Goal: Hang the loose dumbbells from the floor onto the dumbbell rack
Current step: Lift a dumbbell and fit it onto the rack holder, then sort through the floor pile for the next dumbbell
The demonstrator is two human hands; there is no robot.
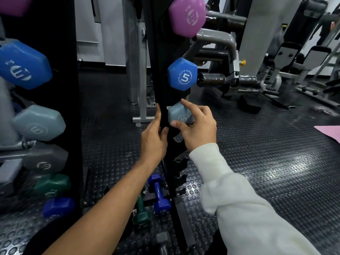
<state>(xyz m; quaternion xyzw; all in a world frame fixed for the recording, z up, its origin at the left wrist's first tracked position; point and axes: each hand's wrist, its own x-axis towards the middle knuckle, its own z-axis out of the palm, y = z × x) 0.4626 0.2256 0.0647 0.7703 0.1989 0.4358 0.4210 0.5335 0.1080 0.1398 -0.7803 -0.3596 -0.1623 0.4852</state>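
The right hand [195, 128] gripped the end of the grey-blue dumbbell [179, 115], thumb and fingers curled round its head, holding it against the dumbbell rack [161, 70] just below the hung blue dumbbell [182, 74]. The left hand [153, 137] lay open, fingers straight along the rack's upright. If the handle was not fully seated in its hook, releasing could drop it onto the loose dumbbells [158, 195] below.
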